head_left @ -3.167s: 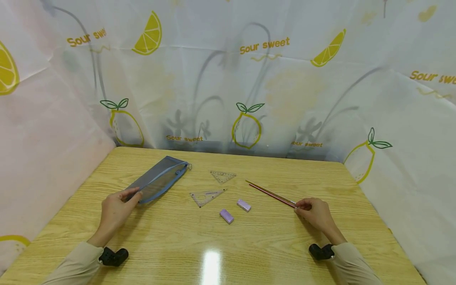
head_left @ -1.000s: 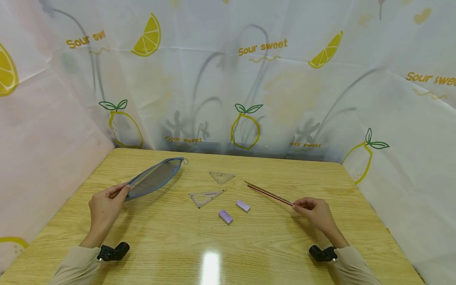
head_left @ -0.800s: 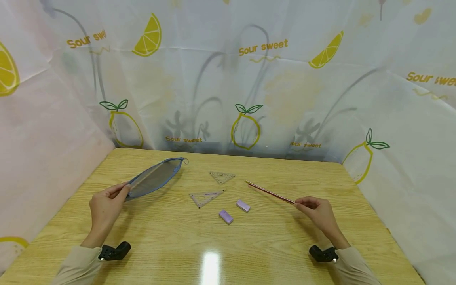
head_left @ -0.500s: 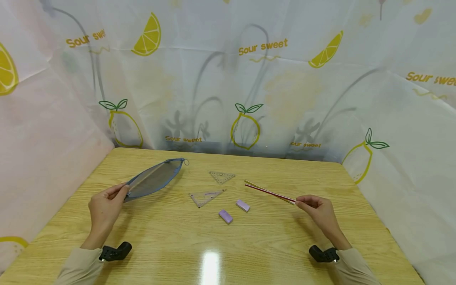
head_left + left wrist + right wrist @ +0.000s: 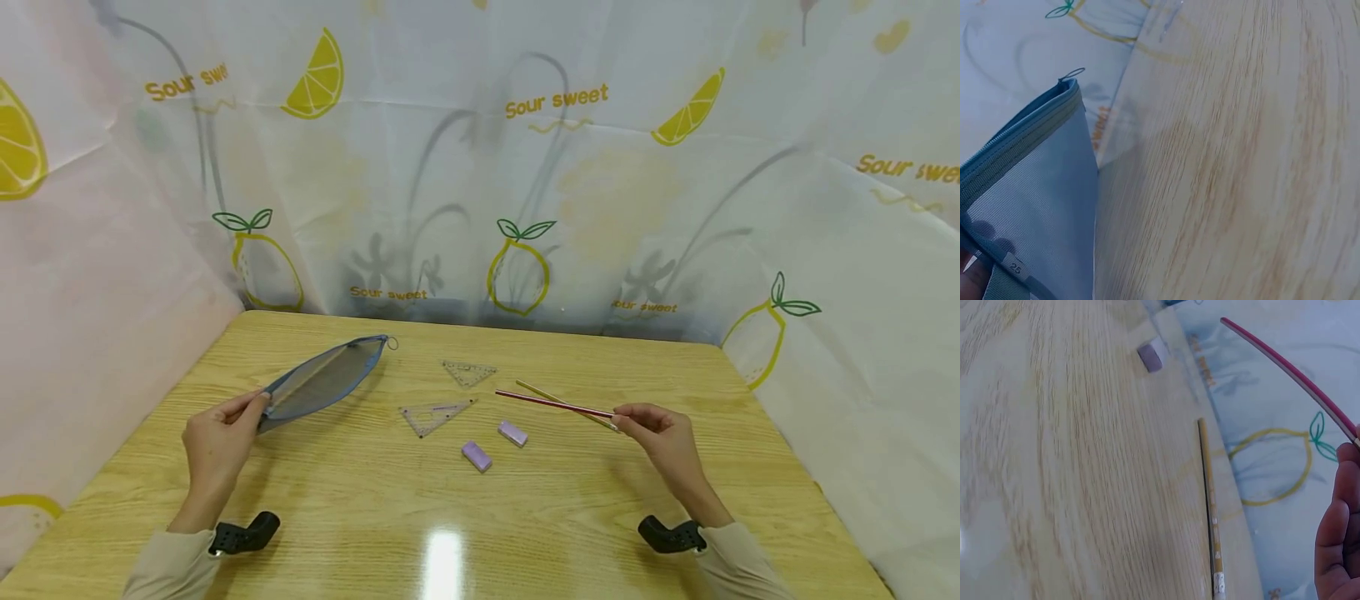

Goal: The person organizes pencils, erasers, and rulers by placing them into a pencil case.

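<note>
From here it's a yellowish wood-grain table (image 5: 352,508): clear plastic triangular rulers (image 5: 466,377) around 11 and 12 o'clock, lilac block erasers (image 5: 477,457) mid-table, skinny gold pencil (image 5: 1212,503) at 2.

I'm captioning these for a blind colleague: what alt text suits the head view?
A right hand holds a red stick over a yellow stick on a wooden table; the left hand grips a gaping blue mesh pouch. Two clear set squares and two purple blocks lie between.
</note>
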### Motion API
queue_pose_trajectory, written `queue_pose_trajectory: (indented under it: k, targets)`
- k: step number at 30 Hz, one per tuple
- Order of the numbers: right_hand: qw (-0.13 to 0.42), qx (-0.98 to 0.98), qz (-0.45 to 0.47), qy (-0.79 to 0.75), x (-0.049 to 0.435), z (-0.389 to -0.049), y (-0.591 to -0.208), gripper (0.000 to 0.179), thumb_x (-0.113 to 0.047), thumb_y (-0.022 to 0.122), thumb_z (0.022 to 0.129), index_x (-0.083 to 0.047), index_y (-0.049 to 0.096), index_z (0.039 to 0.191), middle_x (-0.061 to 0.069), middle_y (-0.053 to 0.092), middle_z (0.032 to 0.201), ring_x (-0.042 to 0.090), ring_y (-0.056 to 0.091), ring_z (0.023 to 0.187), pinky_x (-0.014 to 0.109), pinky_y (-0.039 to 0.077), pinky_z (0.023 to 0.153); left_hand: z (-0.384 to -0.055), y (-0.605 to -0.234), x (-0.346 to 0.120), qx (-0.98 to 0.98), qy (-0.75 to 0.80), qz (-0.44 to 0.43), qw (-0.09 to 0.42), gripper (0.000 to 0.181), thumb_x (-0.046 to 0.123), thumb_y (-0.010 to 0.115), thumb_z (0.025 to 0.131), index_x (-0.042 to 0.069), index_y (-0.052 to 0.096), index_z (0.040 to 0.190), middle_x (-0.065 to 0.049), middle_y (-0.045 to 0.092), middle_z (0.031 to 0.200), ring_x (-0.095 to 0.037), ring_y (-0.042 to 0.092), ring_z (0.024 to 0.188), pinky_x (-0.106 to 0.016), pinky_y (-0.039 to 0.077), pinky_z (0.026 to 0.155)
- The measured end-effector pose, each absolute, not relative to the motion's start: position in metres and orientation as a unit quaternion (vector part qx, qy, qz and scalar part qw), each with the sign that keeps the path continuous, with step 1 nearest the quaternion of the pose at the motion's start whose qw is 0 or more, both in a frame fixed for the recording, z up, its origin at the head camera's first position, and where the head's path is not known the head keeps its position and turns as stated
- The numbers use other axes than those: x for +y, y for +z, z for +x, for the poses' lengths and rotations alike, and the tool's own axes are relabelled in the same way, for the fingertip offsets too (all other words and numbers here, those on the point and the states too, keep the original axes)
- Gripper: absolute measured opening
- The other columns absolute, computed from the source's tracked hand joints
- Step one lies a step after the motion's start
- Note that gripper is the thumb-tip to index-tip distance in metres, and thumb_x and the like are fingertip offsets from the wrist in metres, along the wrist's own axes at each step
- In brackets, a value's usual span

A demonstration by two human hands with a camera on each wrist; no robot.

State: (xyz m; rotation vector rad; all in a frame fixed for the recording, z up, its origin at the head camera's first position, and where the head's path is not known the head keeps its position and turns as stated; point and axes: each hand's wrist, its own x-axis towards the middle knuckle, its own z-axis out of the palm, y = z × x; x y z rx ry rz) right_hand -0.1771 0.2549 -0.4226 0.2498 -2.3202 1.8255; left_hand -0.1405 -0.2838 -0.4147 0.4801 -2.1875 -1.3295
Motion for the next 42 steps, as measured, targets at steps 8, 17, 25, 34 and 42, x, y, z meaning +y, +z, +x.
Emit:
queue_pose_trajectory:
  k: [8,17,25,34,42]
  targets:
    - [0.086,-0.754,0.093,0.645,0.236,-0.176,-0.416,0.030,-0.007,0.071,0.089,0.018,0.063,0.105,0.002,0.071,0.088,0.020,0.068,0.083,0.032,0.055,0.077,-0.137,-0.415,-0.280,-0.804,-0.500,0.183,0.265,0.036,0.028,0.067,0.093,-0.005,0.072,0.109,0.031,0.060,0.070,0.007,0.058,0.062,-0.015,0.043,0.048]
    - [0.070,-0.724,0.117,0.676,0.216,-0.178,-0.406,0.025,-0.003,0.071,0.089,0.016,0.065,0.103,0.003,0.071,0.088,0.018,0.067,0.082,0.032,0.055,0.077,-0.135,-0.415,-0.278,-0.798,-0.497,0.188,0.284,0.032,0.026,0.067,0.092,-0.003,0.073,0.105,0.031,0.059,0.068,0.010,0.058,0.061,-0.012,0.044,0.050]
    - [0.056,-0.708,0.143,0.689,0.199,-0.180,-0.395,0.020,-0.003,0.069,0.090,0.013,0.067,0.101,0.001,0.071,0.087,0.018,0.067,0.082,0.030,0.054,0.078,-0.135,-0.415,-0.276,-0.792,-0.497,0.191,0.298,0.032,0.025,0.068,0.092,-0.004,0.074,0.105,0.035,0.055,0.068,0.013,0.057,0.062,-0.010,0.045,0.053]
    - [0.035,-0.680,0.173,0.711,0.184,-0.186,-0.389,0.023,0.000,0.068,0.090,0.019,0.063,0.102,0.002,0.070,0.088,0.017,0.067,0.082,0.030,0.054,0.078,-0.132,-0.414,-0.273,-0.784,-0.504,0.193,0.307,0.031,0.023,0.069,0.091,-0.005,0.073,0.104,0.035,0.056,0.068,0.013,0.058,0.063,-0.009,0.045,0.054]
    - [0.023,-0.675,0.177,0.716,0.170,-0.193,-0.377,0.019,-0.002,0.069,0.090,0.013,0.066,0.101,0.002,0.070,0.088,0.016,0.066,0.081,0.030,0.055,0.078,-0.133,-0.416,-0.273,-0.780,-0.510,0.199,0.304,0.033,0.025,0.070,0.091,-0.004,0.073,0.106,0.034,0.057,0.067,0.012,0.058,0.063,-0.010,0.045,0.053]
